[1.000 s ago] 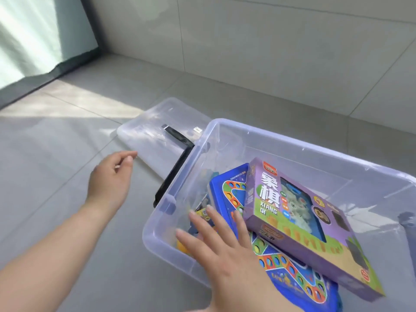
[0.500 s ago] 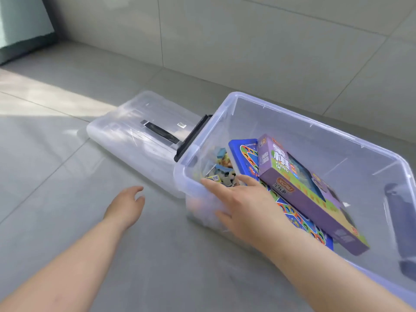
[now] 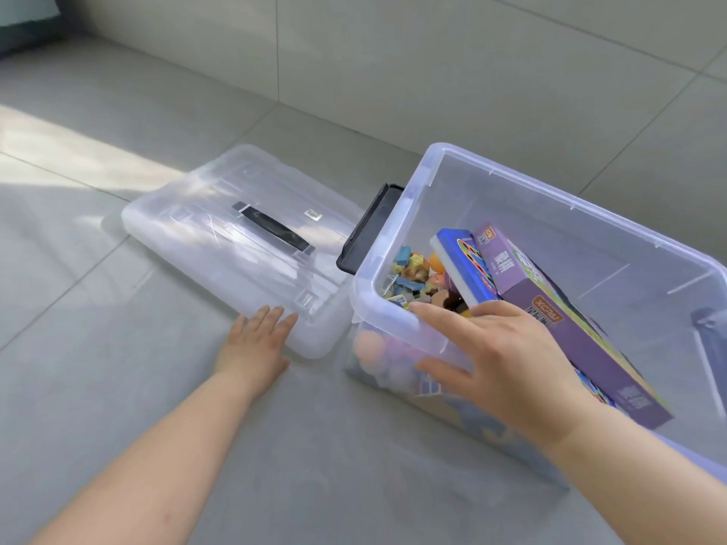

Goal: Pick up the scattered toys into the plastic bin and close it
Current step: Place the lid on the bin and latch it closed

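Nearest the camera, the right hand [image 3: 499, 367] straddled the near rim of the clear plastic bin [image 3: 393, 328], close to its near-left corner; its fingers [image 3: 432, 310] lay fairly straight and spread over the rim while the thumb rested on the outer wall below, so it held nothing, and I judged that it was there to steady the bin rather than to lift anything; the left hand [image 3: 255, 340] lay low over the grey tiled floor [image 3: 118, 387], flat and released, its fingertips at the near edge of the lid [image 3: 220, 245], though contact could not be made out; that reach suggested the lid was the next thing wanted; inside the bin, small toys [image 3: 413, 273] were heaped in the left end, and a blue game box [image 3: 464, 269] leaned on them with a purple game box [image 3: 550, 320] lying slantwise on top, both below the rim as far as could be seen; no toy showed loose on the floor, so closing seemed to be what remained; the lid lay flat on the floor just left of the bin, its black handle [image 3: 275, 230] upward; a black latch [image 3: 369, 230] hung swung out at the bin's left end, clear of the rim; beyond stood the tiled wall [image 3: 432, 53].
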Demonstrator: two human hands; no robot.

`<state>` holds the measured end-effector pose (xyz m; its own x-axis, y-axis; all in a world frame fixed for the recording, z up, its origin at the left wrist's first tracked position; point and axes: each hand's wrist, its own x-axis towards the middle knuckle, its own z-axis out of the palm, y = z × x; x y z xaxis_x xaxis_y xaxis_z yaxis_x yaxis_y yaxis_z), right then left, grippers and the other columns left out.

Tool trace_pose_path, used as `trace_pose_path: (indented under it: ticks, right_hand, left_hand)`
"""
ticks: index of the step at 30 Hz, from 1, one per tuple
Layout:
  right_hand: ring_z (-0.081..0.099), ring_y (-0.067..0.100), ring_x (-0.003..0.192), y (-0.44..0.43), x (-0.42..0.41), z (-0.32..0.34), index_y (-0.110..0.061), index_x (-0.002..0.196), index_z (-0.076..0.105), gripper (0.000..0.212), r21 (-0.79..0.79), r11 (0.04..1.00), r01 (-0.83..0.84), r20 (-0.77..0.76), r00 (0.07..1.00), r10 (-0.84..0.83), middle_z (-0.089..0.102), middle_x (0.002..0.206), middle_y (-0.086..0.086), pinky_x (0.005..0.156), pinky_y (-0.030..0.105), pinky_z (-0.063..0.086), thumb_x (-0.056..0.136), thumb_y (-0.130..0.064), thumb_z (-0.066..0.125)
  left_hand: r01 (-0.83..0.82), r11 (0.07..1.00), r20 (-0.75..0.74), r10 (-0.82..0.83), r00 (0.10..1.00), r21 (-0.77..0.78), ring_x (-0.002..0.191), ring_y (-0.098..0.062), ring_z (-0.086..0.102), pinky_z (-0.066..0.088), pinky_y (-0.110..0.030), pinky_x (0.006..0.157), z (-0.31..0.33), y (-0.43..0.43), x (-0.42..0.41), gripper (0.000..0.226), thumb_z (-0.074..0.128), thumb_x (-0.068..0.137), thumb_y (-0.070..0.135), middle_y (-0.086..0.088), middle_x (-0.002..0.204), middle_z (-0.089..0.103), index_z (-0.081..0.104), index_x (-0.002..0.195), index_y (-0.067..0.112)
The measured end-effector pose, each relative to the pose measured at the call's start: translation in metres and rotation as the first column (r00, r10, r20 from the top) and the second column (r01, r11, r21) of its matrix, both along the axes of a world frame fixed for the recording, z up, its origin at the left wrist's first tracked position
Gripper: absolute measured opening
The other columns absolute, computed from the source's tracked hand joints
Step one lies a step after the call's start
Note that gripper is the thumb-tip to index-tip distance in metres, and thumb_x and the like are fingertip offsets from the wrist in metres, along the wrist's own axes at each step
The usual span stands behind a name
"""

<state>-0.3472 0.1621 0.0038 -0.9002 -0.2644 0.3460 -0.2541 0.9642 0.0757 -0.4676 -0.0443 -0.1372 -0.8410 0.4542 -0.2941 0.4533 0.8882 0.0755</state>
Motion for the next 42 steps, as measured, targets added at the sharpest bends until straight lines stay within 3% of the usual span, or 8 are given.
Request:
trace_pose_path:
  ticks: [4,7,15,22,30,36,39,42]
  right_hand:
    - [0.056,0.019,0.042,0.005,-0.004,-0.001,-0.017,0.095,0.074,0.044,-0.001,1.000,-0.011,-0.012,1.000,0.011,0.056,0.042,-0.008,0.053,0.022,0.044,0.071,-0.043,0.048]
    - [0.056,0.020,0.040,0.005,-0.005,0.001,-0.016,0.094,0.074,0.044,-0.013,1.000,-0.015,-0.022,1.000,0.014,0.054,0.040,-0.005,0.047,0.018,0.045,0.071,-0.043,0.047]
    - [0.050,0.027,0.034,-0.005,0.000,0.010,-0.012,0.090,0.075,0.041,-0.054,0.999,-0.002,-0.009,1.000,0.001,0.036,0.037,-0.005,0.040,0.019,0.032,0.060,-0.038,0.066]
    - [0.049,0.026,0.036,-0.015,0.022,0.011,-0.015,0.093,0.074,0.047,-0.101,0.991,-0.087,0.021,0.996,0.089,0.024,0.052,-0.013,0.038,0.021,0.031,0.072,-0.046,0.046]
    - [0.052,0.026,0.039,-0.017,0.026,0.015,-0.014,0.095,0.073,0.040,-0.093,0.993,-0.079,0.094,0.992,0.088,0.028,0.052,-0.014,0.035,0.027,0.044,0.061,-0.033,0.067]
    - [0.054,0.026,0.039,-0.014,0.026,0.015,-0.013,0.094,0.073,0.037,-0.038,0.996,-0.077,0.061,0.995,0.079,0.046,0.039,-0.006,0.035,0.025,0.042,0.062,-0.030,0.078]
    - [0.053,0.030,0.038,-0.015,0.028,0.014,-0.011,0.091,0.074,0.037,-0.030,0.999,-0.041,0.062,0.997,0.043,0.054,0.038,0.002,0.035,0.025,0.041,0.059,-0.030,0.072]
    - [0.053,0.030,0.038,-0.016,0.029,0.013,-0.010,0.089,0.075,0.036,-0.040,0.999,-0.026,0.053,0.998,0.028,0.055,0.039,0.004,0.043,0.021,0.032,0.059,-0.030,0.076]
  left_hand:
    - [0.117,0.973,-0.173,-0.083,0.981,0.200,0.091,-0.023,0.068,0.028,-0.026,0.089,0.002,-0.023,0.006,0.064,0.090,0.040,0.036,-0.012,0.094,0.070,0.071,0.094,0.009]
    - [0.173,0.962,-0.142,-0.144,0.979,0.213,0.047,-0.019,0.061,0.029,-0.024,0.067,-0.003,-0.046,0.026,0.060,0.087,0.005,0.050,0.003,0.049,0.060,0.071,0.054,0.020]
    - [0.232,0.910,-0.167,-0.184,0.969,0.344,0.065,-0.001,0.042,0.028,-0.018,0.089,-0.008,-0.087,0.131,0.063,0.028,0.084,0.064,0.016,0.048,0.057,0.065,0.050,0.026]
    - [-0.117,0.989,-0.048,0.113,0.992,-0.089,0.136,-0.016,0.028,0.012,-0.037,0.115,0.021,-0.123,0.101,0.052,0.038,0.092,0.013,0.000,0.149,0.025,0.022,0.140,0.023]
    - [0.007,0.939,-0.198,-0.080,0.977,-0.344,0.081,-0.024,0.070,0.053,-0.048,0.079,0.022,-0.145,0.108,0.051,0.086,0.031,0.010,-0.008,0.080,0.070,0.072,0.080,0.006]
    - [0.197,0.968,-0.364,-0.241,0.900,-0.154,0.026,-0.007,0.046,0.058,-0.040,0.049,0.032,-0.170,0.111,0.047,0.061,0.025,-0.006,0.000,0.032,0.037,0.054,0.069,0.010]
    - [0.149,0.957,-0.157,-0.192,0.969,-0.250,0.073,-0.009,0.068,0.052,-0.040,0.088,0.048,-0.165,0.111,0.065,0.086,0.042,0.019,-0.009,0.083,0.068,0.066,0.102,0.009]
    - [0.004,0.957,0.002,-0.004,1.000,-0.289,0.137,-0.014,0.028,0.004,-0.037,0.118,0.040,-0.161,0.111,0.053,0.037,0.096,0.027,-0.001,0.152,0.023,0.015,0.144,0.018]
